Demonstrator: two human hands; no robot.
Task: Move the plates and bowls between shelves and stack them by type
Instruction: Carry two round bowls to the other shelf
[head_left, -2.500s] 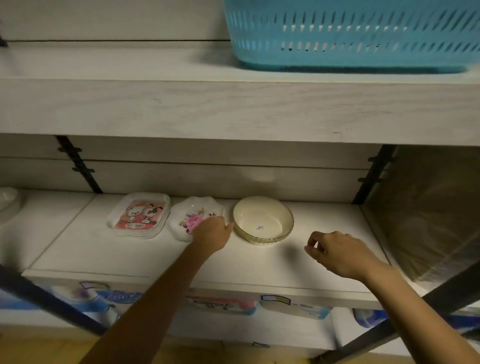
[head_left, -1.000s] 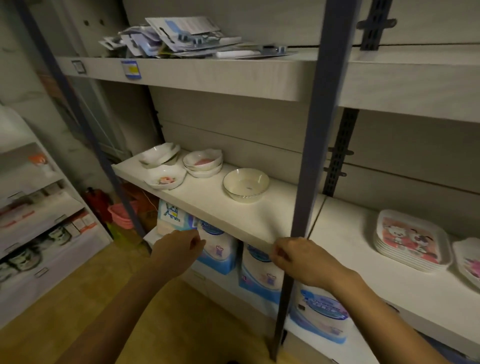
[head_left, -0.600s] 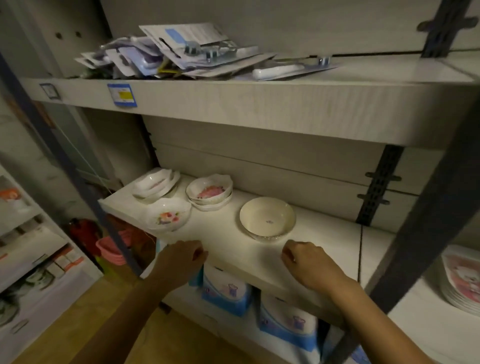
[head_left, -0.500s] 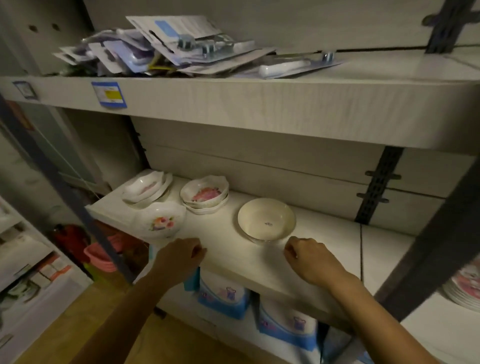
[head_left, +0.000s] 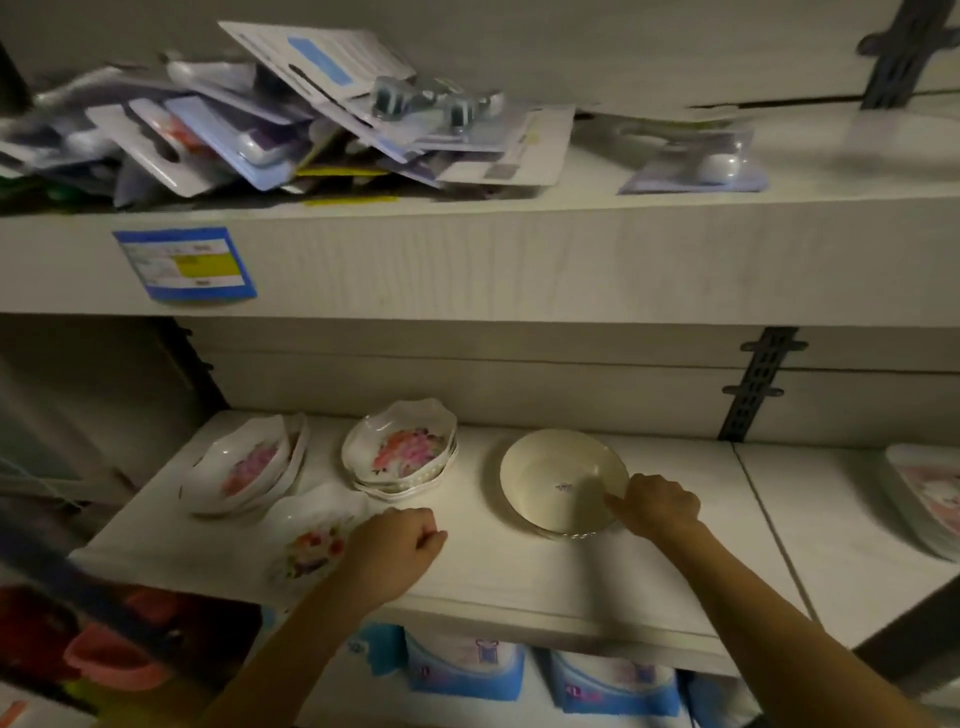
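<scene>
The right hand (head_left: 655, 506) has its fingers curled over the near right rim of the cream round bowl (head_left: 561, 480), the forefinger reaching inside the rim, so it grips the bowl at its edge. The bowl sits flat on the white middle shelf (head_left: 519, 566), and it serves as the landmark for everything else here.

The left hand (head_left: 397, 543) is to the left of the cream bowl and nearer the shelf's front edge. Its fingers are folded into a loose fist with nothing visibly between them; its knuckles lie at the right edge of a single floral dish (head_left: 311, 535), though contact cannot be judged.

Left of the cream bowl and slightly farther back stands a short stack of scalloped floral bowls (head_left: 400, 449). Farther left again, a second stack of floral dishes (head_left: 241, 467) leans tilted near the shelf's left end.

Well to the right of the cream bowl, past the seam in the shelf, a stack of rectangular plates with a pink cartoon print (head_left: 924, 493) is cut off by the frame edge.

Above the cream bowl, the upper shelf (head_left: 519, 260) carries a heap of blister-packed goods (head_left: 291, 114) and a blue price label (head_left: 184, 265) on its front. Below the bowl, blue-and-white packages (head_left: 462, 670) fill the lower level.
</scene>
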